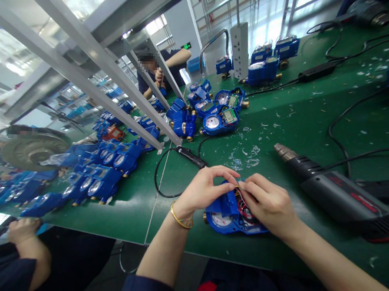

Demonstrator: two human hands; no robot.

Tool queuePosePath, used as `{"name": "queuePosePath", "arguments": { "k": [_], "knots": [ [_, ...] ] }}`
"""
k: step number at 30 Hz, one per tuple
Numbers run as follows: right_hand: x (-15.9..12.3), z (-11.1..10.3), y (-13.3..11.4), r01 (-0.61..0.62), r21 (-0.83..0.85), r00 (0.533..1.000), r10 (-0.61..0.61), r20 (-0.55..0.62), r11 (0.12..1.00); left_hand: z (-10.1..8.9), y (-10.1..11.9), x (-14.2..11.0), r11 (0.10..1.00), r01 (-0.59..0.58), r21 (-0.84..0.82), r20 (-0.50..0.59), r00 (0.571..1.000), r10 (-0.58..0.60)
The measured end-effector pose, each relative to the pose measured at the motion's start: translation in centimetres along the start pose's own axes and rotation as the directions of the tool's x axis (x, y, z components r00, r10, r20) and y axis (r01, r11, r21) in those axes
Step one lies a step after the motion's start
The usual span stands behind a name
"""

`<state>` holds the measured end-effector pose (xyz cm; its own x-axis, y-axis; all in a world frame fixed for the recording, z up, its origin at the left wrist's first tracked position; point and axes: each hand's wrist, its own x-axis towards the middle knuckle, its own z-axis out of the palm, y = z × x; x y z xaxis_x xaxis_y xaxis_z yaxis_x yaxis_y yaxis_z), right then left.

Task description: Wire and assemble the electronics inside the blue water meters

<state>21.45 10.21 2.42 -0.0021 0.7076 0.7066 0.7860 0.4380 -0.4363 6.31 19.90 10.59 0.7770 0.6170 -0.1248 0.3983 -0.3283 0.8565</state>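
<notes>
A blue water meter (228,208) lies on the green bench right in front of me, its round dial toward the lower left and its blue flap raised. Thin red, black and white wires (242,205) come out of its open compartment. My left hand (205,187), with a gold bangle at the wrist, curves over the meter's far side, thumb and fingertips pinched on a wire. From the other side my right hand (271,204) pinches the wires too, fingertips almost touching the left ones. The fingers hide the exact wire ends and part of the compartment.
To the right lies a heat gun (335,187) with its cable. A black pen-like tool (191,156) with a cord lies beyond my left hand. More blue meters (220,121) stand ahead and to the left, near a power strip (239,50). Metal shelf bars (97,66) slant overhead; co-workers sit left.
</notes>
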Motion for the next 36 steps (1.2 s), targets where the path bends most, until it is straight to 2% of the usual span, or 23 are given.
{"name": "queuePosePath", "arguments": {
  "k": [9, 20, 25, 30, 33, 36],
  "knots": [
    [0.2, 0.4, -0.1, -0.065, 0.136, 0.998, 0.067, -0.014, 0.989, 0.2, 0.2, 0.3, 1.000, 0.014, -0.021, 0.016, 1.000, -0.014],
    [0.7, 0.3, -0.3, -0.047, 0.144, 0.998, 0.053, -0.037, 0.988, 0.0, -0.4, 0.9, 0.993, 0.013, -0.119, 0.045, 0.999, -0.007],
    [0.8, 0.0, 0.1, -0.166, 0.264, 0.985, 0.171, 0.001, 0.950, -0.2, -0.5, 0.9, 0.994, 0.015, -0.109, 0.012, 1.000, -0.014],
    [0.8, -0.1, 0.3, -0.253, 0.315, 0.967, 0.247, 0.059, 0.915, -0.1, -0.4, 0.7, 0.999, -0.048, -0.022, -0.037, 0.998, 0.048],
    [0.8, -0.1, 0.2, -0.261, 0.313, 0.965, 0.247, 0.086, 0.913, 0.2, 0.2, 0.7, 0.979, -0.143, 0.143, -0.088, 0.984, 0.157],
    [0.9, -0.2, 0.2, -0.263, 0.325, 0.964, 0.236, 0.119, 0.909, 0.2, 0.8, 0.8, 0.921, -0.221, 0.319, -0.033, 0.969, 0.244]
  ]
}}
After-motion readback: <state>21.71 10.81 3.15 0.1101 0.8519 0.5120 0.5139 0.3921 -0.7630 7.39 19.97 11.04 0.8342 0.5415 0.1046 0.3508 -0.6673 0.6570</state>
